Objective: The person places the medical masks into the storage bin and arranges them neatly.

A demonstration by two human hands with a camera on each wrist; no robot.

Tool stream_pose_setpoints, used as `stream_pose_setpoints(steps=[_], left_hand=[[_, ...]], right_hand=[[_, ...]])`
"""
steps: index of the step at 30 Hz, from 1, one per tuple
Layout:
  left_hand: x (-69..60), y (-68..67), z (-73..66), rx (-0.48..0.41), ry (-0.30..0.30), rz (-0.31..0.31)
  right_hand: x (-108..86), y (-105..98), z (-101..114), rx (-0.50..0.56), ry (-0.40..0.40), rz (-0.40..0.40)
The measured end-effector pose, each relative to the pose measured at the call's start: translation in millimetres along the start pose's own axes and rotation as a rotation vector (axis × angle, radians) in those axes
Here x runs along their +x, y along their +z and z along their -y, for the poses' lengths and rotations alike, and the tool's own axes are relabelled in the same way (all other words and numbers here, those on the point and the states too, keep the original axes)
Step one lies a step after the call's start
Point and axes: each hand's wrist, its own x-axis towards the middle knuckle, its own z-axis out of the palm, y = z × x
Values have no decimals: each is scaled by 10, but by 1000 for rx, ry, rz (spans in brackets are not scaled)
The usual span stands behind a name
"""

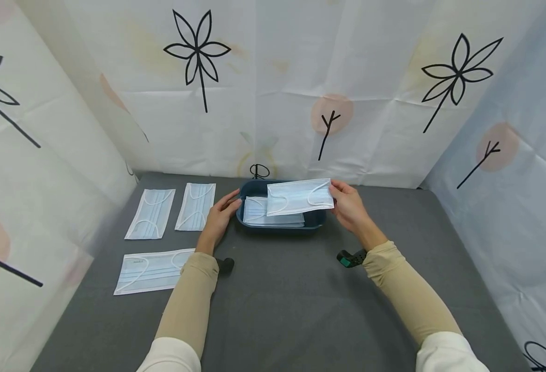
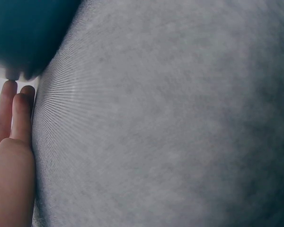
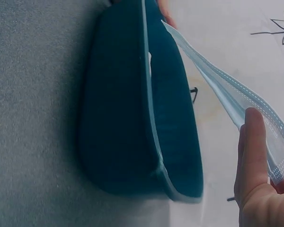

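Between the thumb and fingers of my right hand point(image 1: 348, 206) is the right end of a pale blue face mask point(image 1: 296, 197), held above a dark blue bin point(image 1: 318, 221). The right wrist view shows that mask point(image 3: 227, 90) slanting over the bin's rim point(image 3: 154, 123). More face masks point(image 1: 273, 221) lie stacked inside the bin, partly covered by the held one. My left hand point(image 1: 218, 219) touches the bin's left end. Its fingers point(image 2: 22, 116) look nearly straight in the left wrist view, with their tips against the bin point(image 2: 28, 38).
On the grey table point(image 1: 291, 299), two masks lie lengthwise at the left, an outer mask point(image 1: 150, 214) and an inner mask point(image 1: 196, 205). A third mask point(image 1: 149, 271) lies crosswise nearer me, partly behind my left forearm. Patterned cloth point(image 1: 273, 124) hangs behind the bin.
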Motion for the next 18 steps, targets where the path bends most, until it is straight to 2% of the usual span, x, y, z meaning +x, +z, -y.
stream_pose_setpoints(steps=[8, 18], left_hand=[[25, -2, 31, 1, 19, -3], [18, 2, 18, 1, -4, 5]], right_hand=[[94, 179, -54, 17, 11, 14], [181, 423, -135, 34, 19, 3]])
